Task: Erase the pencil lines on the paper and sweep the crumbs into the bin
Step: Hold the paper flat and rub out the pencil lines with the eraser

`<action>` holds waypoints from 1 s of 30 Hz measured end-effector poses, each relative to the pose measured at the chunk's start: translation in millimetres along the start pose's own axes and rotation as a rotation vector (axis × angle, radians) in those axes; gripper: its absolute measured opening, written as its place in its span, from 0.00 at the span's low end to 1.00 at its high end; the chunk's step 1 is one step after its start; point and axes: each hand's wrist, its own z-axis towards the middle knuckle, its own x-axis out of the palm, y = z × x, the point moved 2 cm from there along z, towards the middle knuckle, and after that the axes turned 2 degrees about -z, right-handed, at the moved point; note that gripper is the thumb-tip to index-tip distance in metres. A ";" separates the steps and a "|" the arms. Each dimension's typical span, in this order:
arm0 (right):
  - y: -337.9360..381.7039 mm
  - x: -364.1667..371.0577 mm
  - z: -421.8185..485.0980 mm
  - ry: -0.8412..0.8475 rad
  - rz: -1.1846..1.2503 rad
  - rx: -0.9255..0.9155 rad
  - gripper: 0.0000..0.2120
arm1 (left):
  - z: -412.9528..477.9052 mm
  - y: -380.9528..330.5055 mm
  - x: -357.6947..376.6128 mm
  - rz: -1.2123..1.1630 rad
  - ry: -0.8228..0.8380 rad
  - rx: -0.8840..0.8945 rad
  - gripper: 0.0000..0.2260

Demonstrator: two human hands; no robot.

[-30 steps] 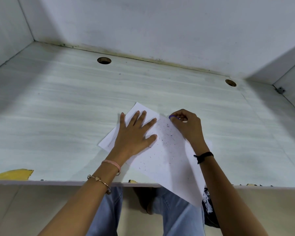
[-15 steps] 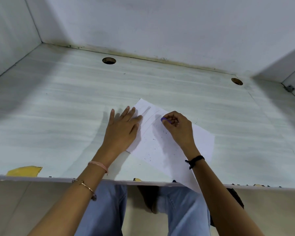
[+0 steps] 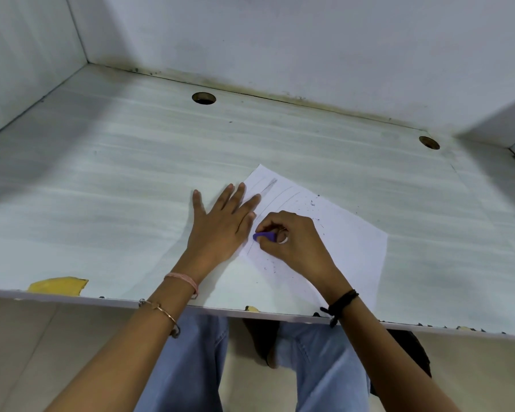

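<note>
Plainly, the pencil lines [image 3: 269, 185] run lengthwise away from the grip, up the paper [image 3: 354, 233] toward its far corner. The right hand [image 3: 295, 242] pinches a purple eraser [image 3: 263, 236] at their near end; the left hand [image 3: 223, 224] lies flat just beside, pinning it.

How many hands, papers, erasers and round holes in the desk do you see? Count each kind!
Hands: 2 (left hand, right hand)
Paper: 1
Purple eraser: 1
Round holes: 2
Total: 6
</note>
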 end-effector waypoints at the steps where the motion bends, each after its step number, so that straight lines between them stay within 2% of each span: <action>1: 2.0 1.2 -1.9 0.010 -0.007 -0.004 0.05 | -0.3 -0.3 0.1 0.005 -0.004 0.001 0.32; 4: 7.9 5.6 -7.0 0.108 -0.023 -0.034 0.04 | -0.7 -0.1 1.3 0.026 -0.005 0.008 0.32; 9: 2.1 -4.6 7.4 0.005 -0.072 0.028 0.05 | 0.6 0.3 0.9 0.006 -0.014 0.009 0.32; 12: 9.7 3.0 -5.0 0.160 -0.084 -0.062 0.03 | -0.5 -0.4 1.4 0.024 -0.024 0.017 0.32; 13: 9.5 3.7 -5.5 0.165 -0.085 -0.063 0.03 | -0.5 -0.2 1.5 0.029 -0.026 0.020 0.32; 17: 4.3 -2.1 5.1 -0.011 -0.081 0.007 0.05 | -0.4 -0.2 0.2 0.022 -0.018 0.011 0.29; 21: 13.6 7.2 -7.5 0.157 -0.078 -0.052 0.04 | -2.0 -0.2 0.4 0.026 -0.011 0.024 0.29; 25: 4.5 -3.0 5.7 -0.015 -0.063 0.042 0.05 | -0.4 -1.3 0.4 0.005 0.003 0.003 0.22; 28: 12.1 5.3 -4.9 0.096 -0.089 -0.025 0.04 | -1.4 -1.4 0.9 0.021 -0.003 0.014 0.24; 30: 13.4 5.8 -8.3 0.144 -0.073 -0.044 0.04 | -0.7 -0.1 1.7 0.041 -0.019 0.027 0.30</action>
